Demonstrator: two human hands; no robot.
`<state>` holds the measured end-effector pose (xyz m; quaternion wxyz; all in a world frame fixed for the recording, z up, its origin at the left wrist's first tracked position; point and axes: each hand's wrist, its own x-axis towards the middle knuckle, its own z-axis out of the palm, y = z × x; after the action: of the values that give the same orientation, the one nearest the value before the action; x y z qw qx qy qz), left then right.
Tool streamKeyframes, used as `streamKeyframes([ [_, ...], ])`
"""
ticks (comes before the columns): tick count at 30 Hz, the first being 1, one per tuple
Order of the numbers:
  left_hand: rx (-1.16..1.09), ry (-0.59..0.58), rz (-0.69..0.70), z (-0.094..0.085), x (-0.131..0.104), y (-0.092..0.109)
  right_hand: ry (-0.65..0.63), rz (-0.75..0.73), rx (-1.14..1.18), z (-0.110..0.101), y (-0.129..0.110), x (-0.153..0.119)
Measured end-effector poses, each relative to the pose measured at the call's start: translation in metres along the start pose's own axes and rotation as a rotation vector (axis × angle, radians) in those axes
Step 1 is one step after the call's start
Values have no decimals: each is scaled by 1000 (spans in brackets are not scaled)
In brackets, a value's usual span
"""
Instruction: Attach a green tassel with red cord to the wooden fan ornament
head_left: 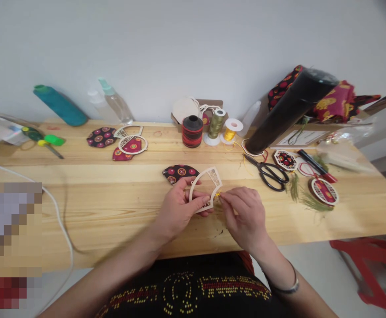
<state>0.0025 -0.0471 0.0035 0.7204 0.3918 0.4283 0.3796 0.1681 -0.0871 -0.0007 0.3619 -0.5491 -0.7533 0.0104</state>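
My left hand [183, 205] grips a pale fan-shaped wooden frame [215, 176] with cut-out lattice at its ends, thumb across its lower part. On the frame's right edge sits a small yellow thread [217, 194], pinched between the fingertips of my right hand [244, 212]. Just behind the frame a dark fan-shaped fabric piece [179, 173] with red and orange round motifs lies on the wooden table [113, 203].
Black scissors [272, 174] lie to the right, near lattice ornaments [324, 191]. Thread spools [192, 132], a yellow spool [232, 130] and a leaning black roll [285, 110] stand behind. Further left are fabric pieces [100, 137], a spray bottle [116, 104], a teal cone [60, 106] and a white cable [58, 216].
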Motion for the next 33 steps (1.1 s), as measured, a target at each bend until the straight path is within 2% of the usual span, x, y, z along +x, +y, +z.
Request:
streamKeyframes([
  [4,13,5,-2,0,-1,0,14,-127,-200,1,1,0],
  [7,24,18,-1,0,0,1,-3,-108,-172,2,2,-2],
  [9,25,28,10,-1,1,1,-67,-1,-18,0,2,-2],
  [13,36,20,19,-2,2,3,-213,315,433,-9,3,3],
  [18,110,-7,-2,-1,0,4,-271,579,778,-10,2,11],
  [25,171,-5,65,-3,0,2,-224,759,844,3,-4,9],
  [30,61,-26,9,-6,2,-1,-114,824,855,8,-7,5],
  [33,42,-15,29,-8,2,-5,-86,847,931,10,-9,4],
])
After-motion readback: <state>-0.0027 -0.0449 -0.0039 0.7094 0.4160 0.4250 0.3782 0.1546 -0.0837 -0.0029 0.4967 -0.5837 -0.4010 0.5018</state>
